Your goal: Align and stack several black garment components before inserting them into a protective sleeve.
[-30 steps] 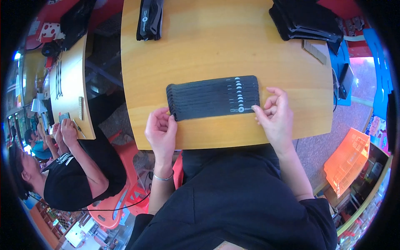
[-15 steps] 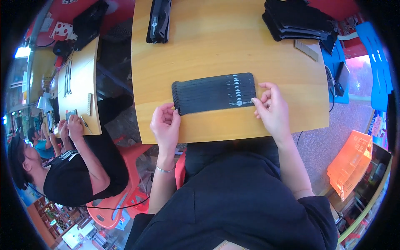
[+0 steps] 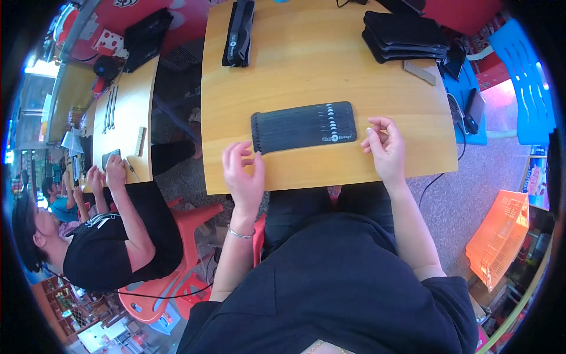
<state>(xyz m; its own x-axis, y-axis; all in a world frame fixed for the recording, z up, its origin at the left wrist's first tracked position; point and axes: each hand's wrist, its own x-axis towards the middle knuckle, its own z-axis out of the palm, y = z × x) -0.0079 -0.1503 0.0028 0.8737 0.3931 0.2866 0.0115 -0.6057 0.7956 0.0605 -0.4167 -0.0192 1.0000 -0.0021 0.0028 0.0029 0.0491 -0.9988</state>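
Head view: both hands (image 3: 245,179) (image 3: 387,156) loosely curled, half-open, empty, flanking the overlapped black strips (image 3: 292,130).

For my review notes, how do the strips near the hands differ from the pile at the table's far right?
The strips lie in an overlapping row; the pile is stacked in layers. The strips show white marks; the pile shows none visible. Both are black.

Free tabletop (image 3: 312,74) beyond black straps (image 3: 289,128)
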